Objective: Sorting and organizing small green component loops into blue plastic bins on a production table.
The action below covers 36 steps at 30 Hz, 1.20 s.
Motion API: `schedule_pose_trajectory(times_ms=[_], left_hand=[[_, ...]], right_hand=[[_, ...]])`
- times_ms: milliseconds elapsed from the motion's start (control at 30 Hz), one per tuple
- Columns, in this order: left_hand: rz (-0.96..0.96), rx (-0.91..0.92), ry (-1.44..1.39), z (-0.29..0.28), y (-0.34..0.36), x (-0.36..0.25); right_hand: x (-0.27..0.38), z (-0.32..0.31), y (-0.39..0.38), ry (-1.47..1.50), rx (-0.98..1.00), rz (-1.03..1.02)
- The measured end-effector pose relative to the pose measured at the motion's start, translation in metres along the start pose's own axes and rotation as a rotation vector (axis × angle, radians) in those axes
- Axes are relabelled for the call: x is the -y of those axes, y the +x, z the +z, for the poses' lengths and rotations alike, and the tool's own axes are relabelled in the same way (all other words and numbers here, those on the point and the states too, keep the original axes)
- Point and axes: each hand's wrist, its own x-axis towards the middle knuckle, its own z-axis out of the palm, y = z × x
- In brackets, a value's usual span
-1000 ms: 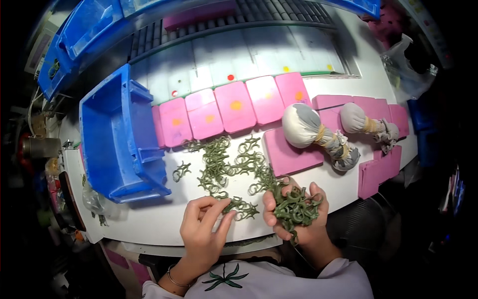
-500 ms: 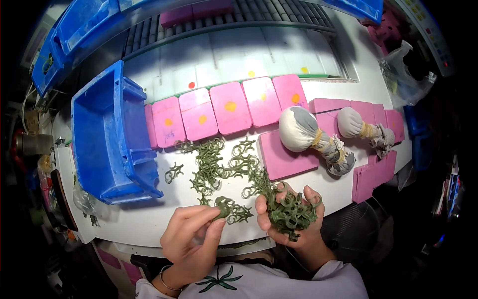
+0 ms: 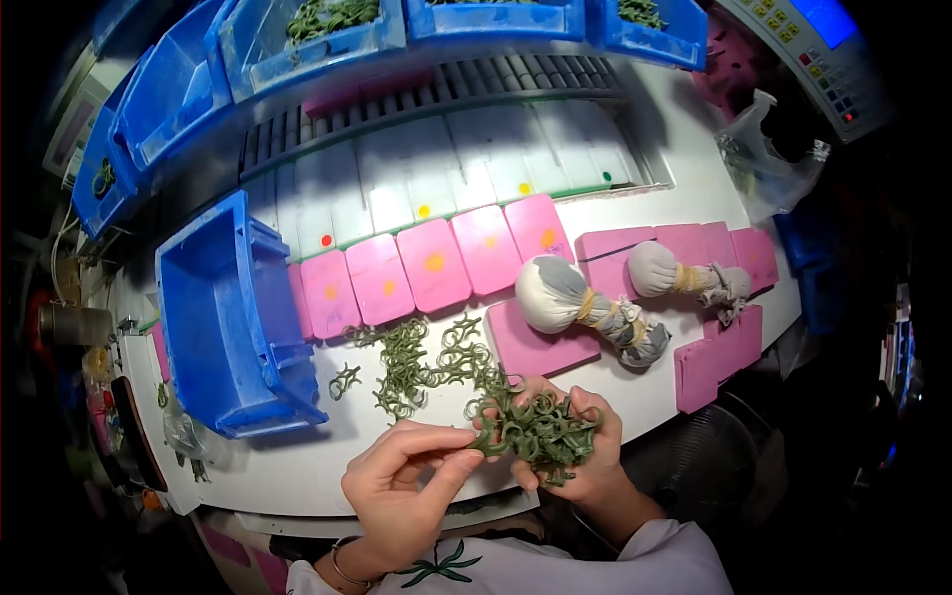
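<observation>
My right hand [image 3: 607,474] is cupped palm up, holding a heap of dark green curled, ring-like pieces [image 3: 550,431]. Some of them spill over its fingers. Thumb and forefinger of my left hand [image 3: 409,488] pinch a green curled piece [image 3: 485,439] at the heap's left edge. Beyond the hands, more loose green pieces [image 3: 402,369] lie spread on the white table [image 3: 273,476]. One small cluster [image 3: 344,381] sits apart to their left.
An empty-looking blue bin [image 3: 213,327] stands at left. Pink blocks [image 3: 433,263] line up behind the pieces. Two tied cloth pouches [image 3: 548,295] lie at right, the larger on a pink block [image 3: 521,347]. Blue bins [image 3: 307,45] hang across the far side, some with green pieces.
My left hand has moved right, bringing its pinched green piece up to the heap in my right hand. Small green pieces near the left fingers have left the table. The view has tilted up.
</observation>
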Motion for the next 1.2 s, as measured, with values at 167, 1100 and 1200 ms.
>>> schedule_pose_trajectory(times_ms=[167,1100,1200], left_hand=[[0.199,0.002,0.157,0.001,0.007,0.001],[0.564,-0.137,0.444,0.005,0.033,-0.024],[0.592,-0.143,0.467,0.005,0.039,-0.026]], right_hand=[[0.004,0.001,0.004,-0.045,0.040,0.028],[0.014,0.049,0.026,-0.724,-0.268,-0.332],[0.024,0.040,0.034,-0.125,-0.315,-0.157]])
